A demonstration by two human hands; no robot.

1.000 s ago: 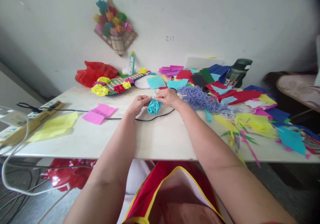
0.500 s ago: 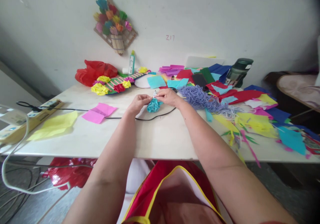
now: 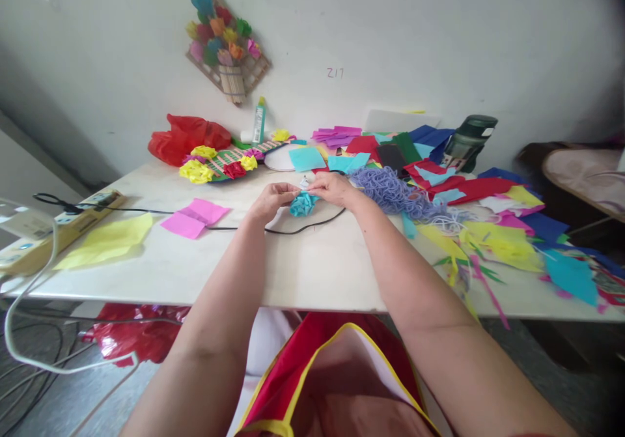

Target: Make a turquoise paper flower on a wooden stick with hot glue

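Observation:
Both of my hands meet over the middle of the white table (image 3: 317, 274). My left hand (image 3: 269, 200) and my right hand (image 3: 336, 189) pinch a crumpled turquoise paper flower (image 3: 303, 204) between their fingertips. The flower sits just above a black cable (image 3: 273, 230) that runs across the table. A small white bit shows at the top of the flower, near my right fingertips.
Pink paper (image 3: 195, 218) and yellow paper (image 3: 107, 240) lie at left beside a power strip (image 3: 58, 225). A flower-decorated board (image 3: 229, 161), red bag (image 3: 188, 139) and glue bottle (image 3: 258, 121) stand behind. Purple yarn (image 3: 390, 193), a dark green flask (image 3: 467, 141) and many coloured sheets fill the right.
The turquoise flower has been squeezed slightly smaller and higher between my fingers. My hands stay in nearly the same place.

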